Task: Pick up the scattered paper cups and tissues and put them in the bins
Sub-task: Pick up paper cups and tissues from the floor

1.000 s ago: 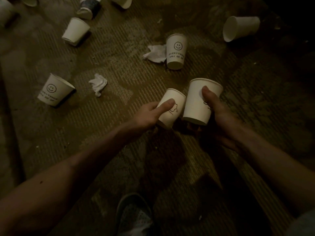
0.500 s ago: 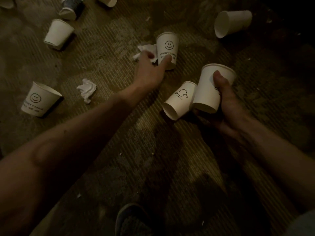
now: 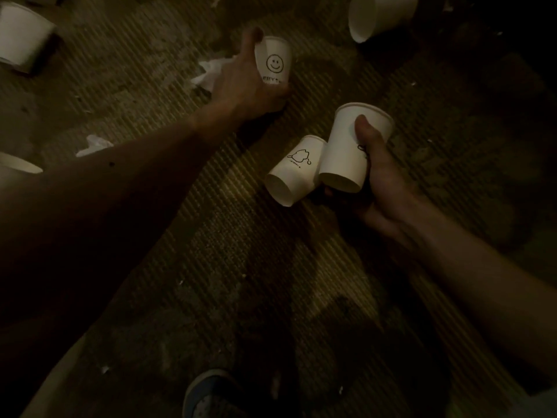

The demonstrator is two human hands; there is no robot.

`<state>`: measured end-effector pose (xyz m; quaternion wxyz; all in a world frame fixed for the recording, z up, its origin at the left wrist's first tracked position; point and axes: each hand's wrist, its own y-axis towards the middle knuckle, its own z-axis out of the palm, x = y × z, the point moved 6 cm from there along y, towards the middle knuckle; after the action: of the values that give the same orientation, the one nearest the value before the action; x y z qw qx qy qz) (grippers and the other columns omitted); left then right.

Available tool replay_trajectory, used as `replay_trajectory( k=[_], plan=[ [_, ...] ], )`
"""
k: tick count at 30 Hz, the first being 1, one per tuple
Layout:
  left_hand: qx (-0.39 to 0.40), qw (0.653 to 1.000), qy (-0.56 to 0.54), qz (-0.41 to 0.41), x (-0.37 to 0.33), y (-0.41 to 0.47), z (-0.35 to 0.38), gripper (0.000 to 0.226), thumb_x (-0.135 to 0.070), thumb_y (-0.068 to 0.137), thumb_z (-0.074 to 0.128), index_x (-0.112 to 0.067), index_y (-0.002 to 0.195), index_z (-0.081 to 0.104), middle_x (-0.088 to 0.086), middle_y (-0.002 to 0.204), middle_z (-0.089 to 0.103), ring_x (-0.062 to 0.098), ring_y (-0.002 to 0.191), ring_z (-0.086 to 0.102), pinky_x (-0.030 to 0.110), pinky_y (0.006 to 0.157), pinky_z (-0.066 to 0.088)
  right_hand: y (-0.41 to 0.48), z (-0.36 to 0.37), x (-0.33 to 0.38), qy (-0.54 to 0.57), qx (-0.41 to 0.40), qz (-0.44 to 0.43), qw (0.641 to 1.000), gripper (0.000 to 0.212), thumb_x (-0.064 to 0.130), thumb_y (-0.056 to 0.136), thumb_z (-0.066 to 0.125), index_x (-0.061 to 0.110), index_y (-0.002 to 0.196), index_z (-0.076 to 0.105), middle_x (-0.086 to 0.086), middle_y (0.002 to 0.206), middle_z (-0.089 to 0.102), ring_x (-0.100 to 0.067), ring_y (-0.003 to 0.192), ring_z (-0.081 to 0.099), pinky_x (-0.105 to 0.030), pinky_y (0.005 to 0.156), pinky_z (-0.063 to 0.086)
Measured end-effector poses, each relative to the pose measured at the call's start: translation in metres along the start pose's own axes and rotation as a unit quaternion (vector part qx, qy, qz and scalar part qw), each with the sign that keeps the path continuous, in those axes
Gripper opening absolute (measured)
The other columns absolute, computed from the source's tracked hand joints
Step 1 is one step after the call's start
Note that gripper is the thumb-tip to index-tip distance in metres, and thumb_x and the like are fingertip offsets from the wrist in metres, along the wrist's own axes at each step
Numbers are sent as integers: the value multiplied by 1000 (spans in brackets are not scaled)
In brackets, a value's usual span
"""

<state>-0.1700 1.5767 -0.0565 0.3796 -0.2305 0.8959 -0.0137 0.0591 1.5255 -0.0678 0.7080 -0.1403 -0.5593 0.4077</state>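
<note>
On dim ribbed carpet [image 3: 211, 236], your left hand [image 3: 244, 86] clasps a white smiley-face paper cup [image 3: 272, 63] beside a crumpled white tissue [image 3: 211, 72]; your right hand [image 3: 382, 182] grips a taller white paper cup [image 3: 346, 152].

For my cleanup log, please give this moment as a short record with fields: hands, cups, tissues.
left hand: grips the smiley cup
right hand: holds the large cup, thumb on its wall
cloud-print cup: touches the large cup; grip unclear
crumpled tissue: on the carpet beside the left hand
second tissue: on the carpet, further left
loose cup: on its side, top right
</note>
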Motion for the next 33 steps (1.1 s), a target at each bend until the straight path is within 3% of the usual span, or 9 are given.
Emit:
replay_trajectory(
  k=[5, 10, 12, 15, 16, 22, 25, 30, 33],
  plan=[
    [16, 997, -82, 1, 2, -19, -1, 83, -32, 81, 76, -30, 147, 25, -16, 103, 45, 1, 80, 54, 9, 50, 49, 2, -3, 0, -8, -16, 6, 1000, 73, 61, 65, 70, 18, 122, 56, -5, 95, 75, -22, 88, 71, -54, 96, 46],
    [60, 959, -261, -93, 27, -73, 16, 68, -27, 84, 73, -20, 140, 36, -15, 106, 54, 0, 80, 65, 10, 54, 50, -2, -8, 1, -35, -38, 7, 999, 57, 62, 78, 62, 22, 118, 57, -4, 93, 75, -21, 85, 71, -43, 79, 56],
    [89, 913, -362, -168, 39, -99, 27, 46, -29, 86, 70, -13, 124, 51, -1, 108, 65, 3, 76, 70, 20, 59, 54, -7, -11, 0, -39, -47, 8, 998, 52, 62, 82, 59, 22, 116, 56, -6, 94, 73, -20, 82, 71, -39, 71, 56],
    [153, 796, -530, -250, 41, -137, 43, 46, -34, 83, 66, -14, 122, 54, 13, 116, 67, 22, 96, 72, 40, 78, 58, -19, -15, -4, -43, -60, 18, 997, 48, 61, 86, 56, 22, 113, 55, -9, 100, 70, -21, 83, 69, -39, 72, 55],
    [162, 781, -546, -257, 39, -146, 46, 48, -36, 81, 67, -16, 123, 53, 14, 118, 67, 26, 99, 72, 43, 79, 58, -24, -16, -6, -49, -57, 25, 997, 47, 61, 86, 56, 22, 113, 55, -10, 103, 69, -22, 85, 68, -41, 75, 56],
    [263, 765, -530, -253, -10, -187, 67, 57, -47, 66, 74, -30, 117, 54, 13, 121, 68, 32, 106, 69, 57, 88, 54, -58, -35, 6, -144, -123, 12, 982, 53, 69, 84, 51, 20, 103, 60, -8, 97, 71, -23, 86, 69, -34, 64, 53],
    [279, 763, -540, -221, -50, -188, 63, 50, -45, 68, 73, -30, 113, 56, 15, 120, 67, 33, 106, 69, 55, 86, 56, -80, -51, 31, -163, -159, -14, 974, 79, 74, 67, 55, 16, 120, 54, -10, 105, 68, -25, 91, 68, -38, 68, 55],
    [294, 823, -470, -123, -156, -186, 54, 54, -48, 68, 68, -33, 115, 46, 14, 120, 57, 34, 110, 62, 53, 86, 56, -144, -93, 104, -167, -203, -146, 954, 91, 69, 76, 55, 23, 149, 27, -8, 119, 59, -23, 95, 67, -33, 55, 58],
    [302, 847, -437, -29, -234, -192, 48, 41, -49, 82, 63, -37, 116, 44, 11, 122, 56, 32, 107, 63, 49, 77, 59, -196, -130, 157, -235, -281, -232, 901, 91, 75, 81, 51, 27, 152, 19, -3, 126, 54, -18, 94, 64, -27, 58, 57]
  ],
)
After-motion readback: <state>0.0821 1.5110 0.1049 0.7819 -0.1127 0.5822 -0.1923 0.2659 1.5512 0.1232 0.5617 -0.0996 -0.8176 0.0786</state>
